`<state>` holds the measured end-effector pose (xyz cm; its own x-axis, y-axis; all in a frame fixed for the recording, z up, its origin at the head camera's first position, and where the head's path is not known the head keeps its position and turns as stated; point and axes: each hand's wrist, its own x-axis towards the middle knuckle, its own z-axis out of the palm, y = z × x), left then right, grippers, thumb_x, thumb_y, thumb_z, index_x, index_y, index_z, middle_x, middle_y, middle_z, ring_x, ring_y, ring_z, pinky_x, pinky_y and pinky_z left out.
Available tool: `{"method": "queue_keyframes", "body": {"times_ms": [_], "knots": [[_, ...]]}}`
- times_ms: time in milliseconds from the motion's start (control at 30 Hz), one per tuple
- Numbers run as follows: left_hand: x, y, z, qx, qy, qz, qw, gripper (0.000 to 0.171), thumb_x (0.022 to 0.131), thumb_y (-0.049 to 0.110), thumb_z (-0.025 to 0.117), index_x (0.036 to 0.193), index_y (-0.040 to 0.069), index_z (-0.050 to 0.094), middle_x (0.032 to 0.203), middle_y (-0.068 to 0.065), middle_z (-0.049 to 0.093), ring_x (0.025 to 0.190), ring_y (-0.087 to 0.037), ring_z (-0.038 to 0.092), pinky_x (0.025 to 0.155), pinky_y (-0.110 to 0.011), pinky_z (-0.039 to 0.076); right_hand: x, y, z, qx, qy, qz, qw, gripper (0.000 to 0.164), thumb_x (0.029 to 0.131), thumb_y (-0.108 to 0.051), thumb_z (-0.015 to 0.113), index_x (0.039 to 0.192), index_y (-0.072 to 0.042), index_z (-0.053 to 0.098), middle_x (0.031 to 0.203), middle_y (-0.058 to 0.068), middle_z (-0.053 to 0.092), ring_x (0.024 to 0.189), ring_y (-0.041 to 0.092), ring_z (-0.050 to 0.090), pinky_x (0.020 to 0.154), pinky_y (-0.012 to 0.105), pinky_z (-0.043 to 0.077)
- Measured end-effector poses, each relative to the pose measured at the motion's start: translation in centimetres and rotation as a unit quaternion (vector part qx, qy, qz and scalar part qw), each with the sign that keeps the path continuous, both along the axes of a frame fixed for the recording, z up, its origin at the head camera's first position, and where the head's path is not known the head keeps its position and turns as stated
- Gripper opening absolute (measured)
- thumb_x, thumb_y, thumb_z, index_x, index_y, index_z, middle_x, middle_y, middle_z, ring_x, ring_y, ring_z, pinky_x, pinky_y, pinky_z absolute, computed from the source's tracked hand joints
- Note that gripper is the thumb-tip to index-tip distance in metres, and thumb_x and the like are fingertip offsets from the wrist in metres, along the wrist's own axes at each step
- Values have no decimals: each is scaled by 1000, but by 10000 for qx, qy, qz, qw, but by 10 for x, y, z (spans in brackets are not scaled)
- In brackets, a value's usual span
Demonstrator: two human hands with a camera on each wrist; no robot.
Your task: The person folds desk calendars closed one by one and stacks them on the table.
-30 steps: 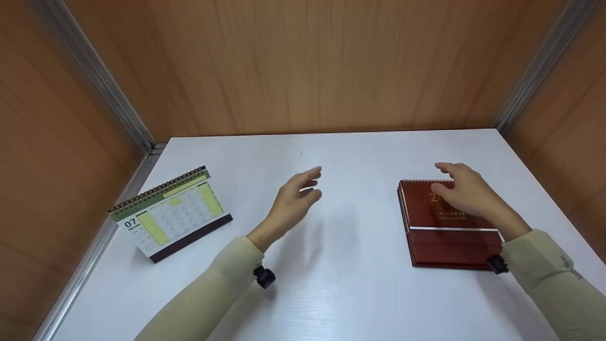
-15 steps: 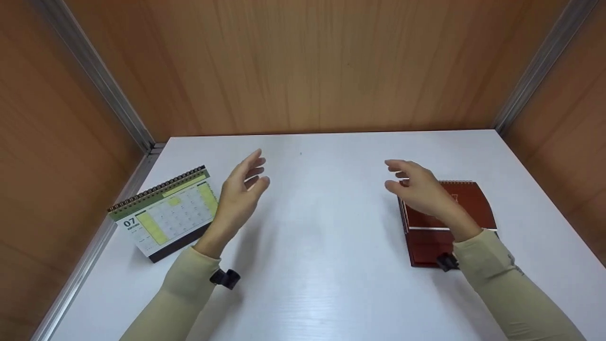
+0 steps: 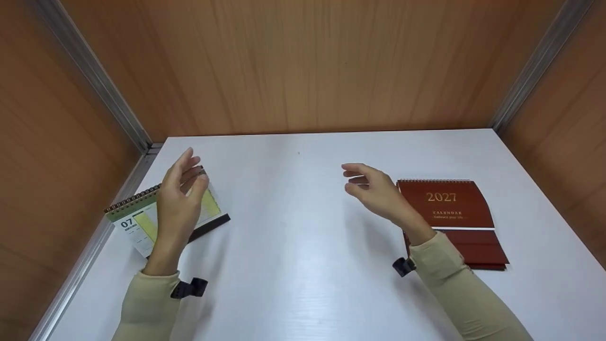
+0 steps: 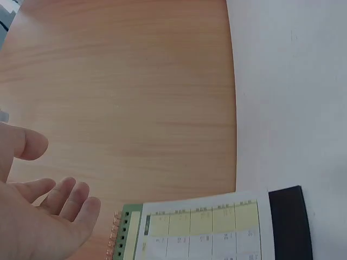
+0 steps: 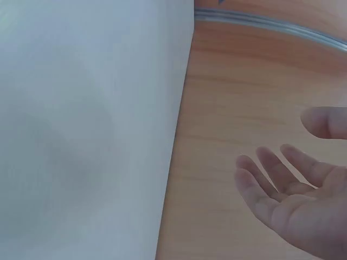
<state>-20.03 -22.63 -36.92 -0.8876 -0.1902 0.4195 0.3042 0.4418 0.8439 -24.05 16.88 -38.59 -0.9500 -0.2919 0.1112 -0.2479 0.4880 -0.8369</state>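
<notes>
A spiral-bound desk calendar (image 3: 137, 227) with a green header and yellow columns stands tilted at the table's left, showing "07". My left hand (image 3: 179, 203) hovers in front of it in the head view and hides its middle; the fingers are loosely bent and hold nothing. In the left wrist view, the calendar (image 4: 200, 227) appears beside the left hand (image 4: 49, 211), apart from it. A dark red 2027 calendar (image 3: 454, 246) stands at the right. Left of it, my right hand (image 3: 378, 194) hangs over the table with relaxed fingers and nothing in them; the forearm covers the red calendar's left edge.
The white table (image 3: 293, 246) is enclosed by a wooden back panel (image 3: 307, 66) and side panels. Metal rails (image 3: 94, 76) run along the corners. A small black camera sits on each wrist.
Both hands have moved left: the left from mid-table to in front of the green and yellow calendar, the right from over the red calendar to its left. Both calendars stay in place.
</notes>
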Motion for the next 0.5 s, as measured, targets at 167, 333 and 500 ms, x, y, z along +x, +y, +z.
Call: {"method": "queue_keyframes", "body": {"times_ms": [167, 333, 500], "knots": [[9, -25, -1, 3, 10, 535, 9986, 57, 108, 13, 59, 163, 22, 44, 154, -2, 55, 141, -19, 53, 118, -27, 43, -1, -25, -5, -153, -75, 105, 9998, 50, 104, -19, 63, 154, -15, 56, 145, 8, 63, 134, 28, 62, 112, 47, 51], [17, -49, 0, 19, -32, 1114, 9938, 54, 108, 16, 57, 160, 26, 48, 153, -2, 55, 140, -19, 54, 117, -27, 44, -1, -46, -11, -322, -83, 253, 9991, 49, 104, -17, 63, 153, -15, 57, 144, 8, 63, 133, 26, 62, 110, 46, 52], [21, -69, 3, -77, 15, 1641, 9864, 48, 108, 15, 58, 155, 24, 56, 148, -4, 58, 137, -18, 56, 116, -26, 45, -2, -68, -19, -375, -38, 404, 9985, 48, 104, -16, 63, 152, -13, 58, 143, 8, 64, 131, 26, 64, 110, 42, 53]]}}
